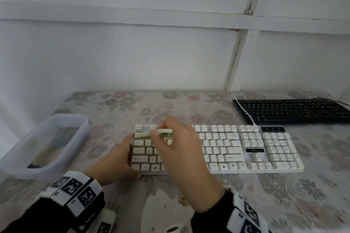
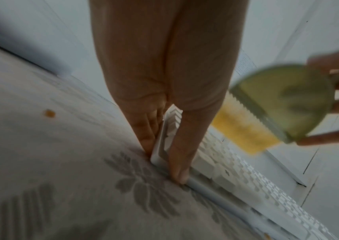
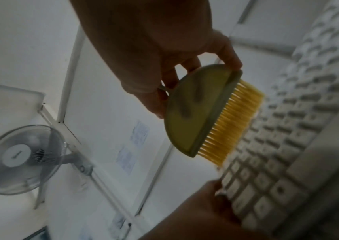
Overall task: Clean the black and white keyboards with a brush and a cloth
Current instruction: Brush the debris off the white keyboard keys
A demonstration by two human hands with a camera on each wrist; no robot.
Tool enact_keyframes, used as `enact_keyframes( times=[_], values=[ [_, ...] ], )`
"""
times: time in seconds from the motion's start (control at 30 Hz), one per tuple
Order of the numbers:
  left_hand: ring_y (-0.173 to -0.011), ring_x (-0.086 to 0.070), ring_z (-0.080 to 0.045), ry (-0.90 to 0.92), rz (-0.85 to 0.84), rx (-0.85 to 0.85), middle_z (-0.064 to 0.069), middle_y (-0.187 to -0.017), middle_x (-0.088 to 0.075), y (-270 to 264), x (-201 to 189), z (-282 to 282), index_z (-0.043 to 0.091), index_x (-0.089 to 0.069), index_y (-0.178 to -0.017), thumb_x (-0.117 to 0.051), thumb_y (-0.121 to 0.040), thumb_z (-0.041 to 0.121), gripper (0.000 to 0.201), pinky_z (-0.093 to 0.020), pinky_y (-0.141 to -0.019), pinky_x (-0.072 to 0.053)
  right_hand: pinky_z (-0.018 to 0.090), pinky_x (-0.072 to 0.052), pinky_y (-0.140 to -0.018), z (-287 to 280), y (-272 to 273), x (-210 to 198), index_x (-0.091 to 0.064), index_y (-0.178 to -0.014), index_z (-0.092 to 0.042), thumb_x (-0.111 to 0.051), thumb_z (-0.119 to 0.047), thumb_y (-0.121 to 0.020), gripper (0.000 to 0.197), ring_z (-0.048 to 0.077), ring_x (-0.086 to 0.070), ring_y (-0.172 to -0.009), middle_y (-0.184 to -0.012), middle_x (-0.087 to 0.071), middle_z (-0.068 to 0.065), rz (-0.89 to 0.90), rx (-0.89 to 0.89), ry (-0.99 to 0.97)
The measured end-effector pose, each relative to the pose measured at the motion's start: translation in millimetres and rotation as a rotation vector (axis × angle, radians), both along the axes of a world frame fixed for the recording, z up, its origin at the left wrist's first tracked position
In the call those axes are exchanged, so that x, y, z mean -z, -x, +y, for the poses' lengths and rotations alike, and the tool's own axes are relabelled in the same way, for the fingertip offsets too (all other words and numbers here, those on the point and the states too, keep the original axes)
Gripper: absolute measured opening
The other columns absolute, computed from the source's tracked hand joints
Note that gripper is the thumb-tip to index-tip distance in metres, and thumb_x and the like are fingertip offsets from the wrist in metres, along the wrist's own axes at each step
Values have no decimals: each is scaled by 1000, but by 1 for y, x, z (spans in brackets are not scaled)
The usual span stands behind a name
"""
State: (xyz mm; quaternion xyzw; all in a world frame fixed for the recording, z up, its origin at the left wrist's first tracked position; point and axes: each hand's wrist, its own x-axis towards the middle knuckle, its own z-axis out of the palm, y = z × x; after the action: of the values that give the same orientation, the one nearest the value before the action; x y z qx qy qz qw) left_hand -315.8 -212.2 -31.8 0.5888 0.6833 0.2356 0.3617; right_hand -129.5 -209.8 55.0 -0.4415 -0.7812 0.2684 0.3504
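Note:
The white keyboard (image 1: 236,149) lies across the middle of the flowered table. My left hand (image 1: 117,159) braces its left end, with straight fingers (image 2: 145,129) along the side edge and the thumb (image 2: 184,146) on the front corner. My right hand (image 1: 176,138) pinches a pale green brush (image 1: 154,133) with yellow bristles (image 3: 232,123) over the top-left keys (image 3: 283,129). In the left wrist view the brush (image 2: 283,104) is blurred above the keyboard (image 2: 236,165). The black keyboard (image 1: 291,110) lies at the back right. No cloth is in view.
A translucent plastic tub (image 1: 45,143) with dark bits inside stands at the left. White and black cables (image 1: 244,111) run from the keyboards towards the wall. A wall fan (image 3: 22,159) appears in the right wrist view. The floral tablecloth (image 1: 284,195) covers the table.

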Motion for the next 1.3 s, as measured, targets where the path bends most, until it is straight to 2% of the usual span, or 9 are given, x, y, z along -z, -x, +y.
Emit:
enact_keyframes(
  times=[0.1,0.17,0.3,0.47,0.67,0.87,1.0,1.2,1.3],
  values=[
    [-105,-60,-9,-19,-7,31,11,-112,-57,2,5,3,30,-31,-130,-84,-62,14,87,-18,-81,-53,43,-42,-90,-4,13,7,-49,-86,-26,-52,-36,-93,12,18,-47,-96,-71,-40,-18,-40,-29,35],
    [-96,-59,1,-12,0,13,16,-109,-56,0,1,1,35,-22,-131,-82,-65,8,93,-9,-73,-49,45,-44,-88,5,4,10,-47,-84,-26,-50,-37,-94,15,20,-50,-93,-70,-42,-18,-68,36,71],
    [-96,-57,5,-10,-5,10,19,-110,-55,0,-1,0,35,-16,-139,-80,-65,2,104,-9,-71,-48,44,-44,-89,15,-20,9,-43,-80,-28,-51,-34,-94,18,17,-50,-90,-67,-43,-16,-62,175,27],
    [-91,-55,7,-19,-25,-1,20,-107,-52,-2,-1,-1,39,-16,-129,-79,-66,1,97,-6,-68,-47,43,-44,-86,1,-3,12,-55,-81,-23,-57,-34,-90,14,12,-50,-89,-78,-56,-14,93,33,66],
    [-107,-60,-5,-9,-66,40,14,-121,-58,4,2,-1,37,-15,-142,-80,-55,11,112,-27,-90,-51,43,-49,-76,26,-43,25,-58,-81,-21,-60,-30,-89,12,20,-55,-80,-73,-59,-6,30,231,5],
    [-111,-58,-5,-17,-96,57,15,-126,-56,4,1,-2,39,-15,-141,-78,-48,21,114,-30,-94,-51,11,-28,-49,23,-71,17,-56,-75,-27,-63,-26,-87,15,4,-38,-49,-74,-58,-1,223,230,42],
    [-110,-60,-5,-16,-128,52,12,-123,-59,3,1,-2,37,-18,-140,-78,-43,22,116,-29,-92,-52,12,-33,-50,26,-72,31,-55,-76,-29,-63,-29,-87,14,5,-42,-52,-81,-59,2,177,205,50],
    [-113,-58,-4,-15,-119,40,14,-125,-57,2,1,-2,38,-20,-139,-79,-47,15,112,-32,-95,-51,14,-34,-53,38,-100,30,-58,-81,-19,-65,-22,-87,10,9,-49,-61,-85,-59,1,72,388,-115],
    [-110,-59,-2,-10,-110,33,14,-124,-58,2,2,-1,37,-19,-140,-79,-50,12,111,-30,-93,-52,14,-33,-49,30,-95,26,-58,-79,-24,-64,-26,-87,11,8,-43,-49,-84,-60,-4,135,253,-46]
  ],
)
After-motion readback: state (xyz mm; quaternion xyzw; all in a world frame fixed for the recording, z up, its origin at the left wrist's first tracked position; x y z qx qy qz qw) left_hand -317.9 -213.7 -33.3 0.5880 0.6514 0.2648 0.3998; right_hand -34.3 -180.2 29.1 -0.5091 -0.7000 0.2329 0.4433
